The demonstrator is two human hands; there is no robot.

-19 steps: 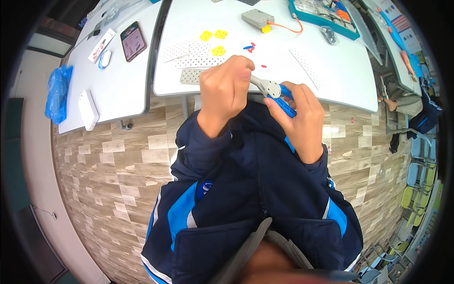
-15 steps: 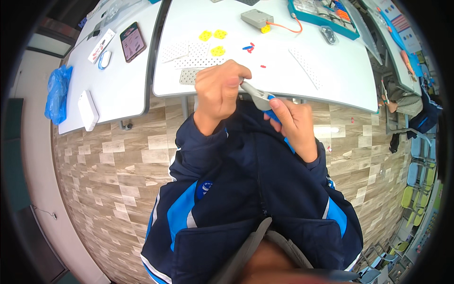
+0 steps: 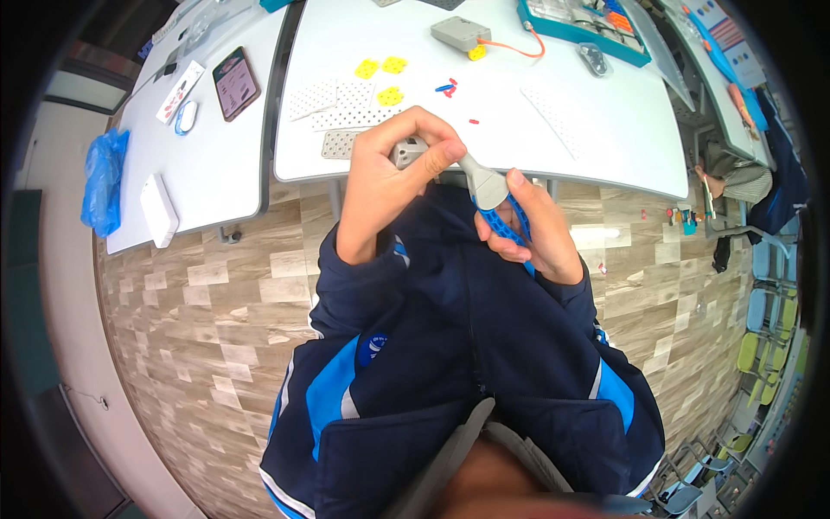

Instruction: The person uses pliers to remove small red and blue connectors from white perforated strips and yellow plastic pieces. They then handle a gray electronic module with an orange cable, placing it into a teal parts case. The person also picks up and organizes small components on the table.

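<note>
Over the table's front edge, both my hands are on one building-set assembly: a grey tapered piece (image 3: 488, 187) with two blue perforated beams (image 3: 498, 223) at its wide end. My left hand (image 3: 385, 169) is closed round its narrow end, where a grey block (image 3: 409, 151) with dark holes shows between the fingers. Whether that block is joined to the tapered piece is hidden by my fingers. My right hand (image 3: 549, 229) grips the wide end and the blue beams between thumb and fingers. Just beyond my left hand lies a grey perforated plate (image 3: 338, 144).
On the white table (image 3: 484, 156) lie yellow connectors (image 3: 391, 96), red and blue pegs (image 3: 447, 88), white perforated sheets (image 3: 356, 104) and a grey box (image 3: 461, 34) with an orange cable. A teal parts tray (image 3: 584, 39) sits far right. The left table holds a phone (image 3: 236, 84).
The assembly has turned, so its flat grey face and blue beams now show. My right hand has shifted slightly down and right, and the grey block has come into view in my left.
</note>
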